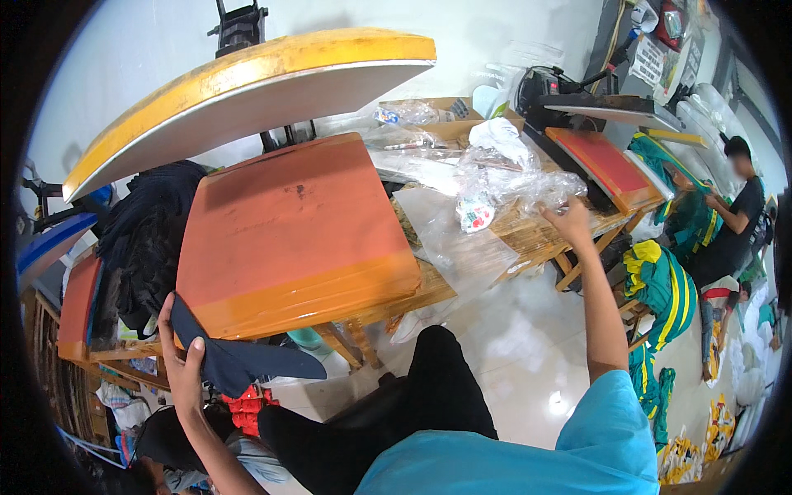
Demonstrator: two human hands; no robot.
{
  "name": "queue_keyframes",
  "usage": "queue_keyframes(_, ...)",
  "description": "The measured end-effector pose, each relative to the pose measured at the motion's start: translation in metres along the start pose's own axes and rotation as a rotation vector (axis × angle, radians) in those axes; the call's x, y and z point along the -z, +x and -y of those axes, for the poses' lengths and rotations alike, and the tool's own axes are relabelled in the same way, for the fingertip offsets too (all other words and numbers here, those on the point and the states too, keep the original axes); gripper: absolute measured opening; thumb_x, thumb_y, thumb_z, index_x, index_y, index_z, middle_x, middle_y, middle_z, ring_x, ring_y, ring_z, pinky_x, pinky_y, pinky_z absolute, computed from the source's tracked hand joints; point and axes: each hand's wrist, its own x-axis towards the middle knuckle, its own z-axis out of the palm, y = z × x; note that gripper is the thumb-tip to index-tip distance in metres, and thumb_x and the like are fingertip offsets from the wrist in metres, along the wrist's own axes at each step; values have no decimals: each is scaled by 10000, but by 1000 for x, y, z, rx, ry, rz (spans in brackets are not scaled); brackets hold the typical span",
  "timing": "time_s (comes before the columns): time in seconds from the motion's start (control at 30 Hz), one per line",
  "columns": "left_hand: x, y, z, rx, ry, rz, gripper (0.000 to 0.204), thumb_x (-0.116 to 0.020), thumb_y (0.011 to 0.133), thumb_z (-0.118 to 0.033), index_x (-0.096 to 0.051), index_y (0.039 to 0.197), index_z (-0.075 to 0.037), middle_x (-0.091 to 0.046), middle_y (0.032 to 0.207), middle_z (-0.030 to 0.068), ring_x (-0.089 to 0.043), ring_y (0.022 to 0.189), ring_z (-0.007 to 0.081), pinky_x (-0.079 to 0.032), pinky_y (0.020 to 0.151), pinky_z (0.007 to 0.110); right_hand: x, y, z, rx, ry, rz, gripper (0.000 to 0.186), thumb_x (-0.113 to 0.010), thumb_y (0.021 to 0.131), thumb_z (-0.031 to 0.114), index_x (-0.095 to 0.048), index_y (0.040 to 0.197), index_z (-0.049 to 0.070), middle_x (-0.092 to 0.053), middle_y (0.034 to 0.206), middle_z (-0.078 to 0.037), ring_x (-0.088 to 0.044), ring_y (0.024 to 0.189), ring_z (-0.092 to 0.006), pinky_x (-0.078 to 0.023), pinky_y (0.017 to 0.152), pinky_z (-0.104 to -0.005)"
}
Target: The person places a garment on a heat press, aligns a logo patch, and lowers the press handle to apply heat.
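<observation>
Low on the left, my left hand (186, 363) pinches a dark navy cloth piece (247, 360) between thumb and fingers. The cloth hangs beside the front left corner of a heat press's orange lower platen (293, 239), with one rounded end sticking out to the right. Above that platen the press's upper plate (256, 91), yellow-edged and pale underneath, is raised. My right arm stretches across to the worktable, where my right hand (571, 221) is at the edge of crumpled clear plastic (536, 191). Its thumb stands apart from the fingers; whether it touches the plastic is unclear.
Dark cloth (153, 239) is heaped left of the platen. A second press with a red platen (606, 165) stands at the right. A clear plastic sheet (454, 239) overhangs the table's front edge. Green and yellow garments (664, 289) and another person (738, 214) are farther right.
</observation>
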Motion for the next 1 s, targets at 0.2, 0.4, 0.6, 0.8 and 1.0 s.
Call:
queue_keyframes(0.2,-3,1,4,-20,34,-29,1008,-796,832,-465,-403,1670,-68,-439,1665,157,-435,1529,295,-317,1290,427,92,11,99,434,69,-262,276,-793,918,188,-730,1080,-26,-742,1059,-219,-742,1027,-396,-569,910,-470)
queue_keyframes(0.4,-2,-1,1,32,-83,-41,1003,-820,830,-459,-409,1674,-105,-456,1648,154,-446,1524,296,-335,1280,419,8,109,159,573,-115,469,185,-707,908,103,-784,1010,-31,-798,1038,-215,-771,910,-336,-587,824,-435)
queue_keyframes(0.6,-6,9,4,-34,-158,86,899,-810,908,-245,-371,1670,-56,-490,1600,149,-476,1481,262,-354,1254,380,-114,179,26,642,-273,685,449,-742,881,307,-755,1176,-31,-768,1205,-261,-725,1111,-422,-543,971,-511)
queue_keyframes(0.8,0,-1,3,-70,-133,18,832,-816,929,-217,-408,1642,-92,-506,1582,128,-463,1485,253,-340,1257,385,-121,146,18,748,-131,702,525,-569,1026,219,-584,1499,-6,-577,1558,-254,-530,1450,-403,-369,1238,-477)
queue_keyframes(1.0,-1,-3,-1,37,-285,61,893,-829,928,-203,-351,1674,-90,-474,1616,124,-463,1483,231,-326,1264,380,-68,126,81,642,63,903,220,-811,769,159,-817,936,16,-793,880,-118,-688,798,-226,-541,779,-419)
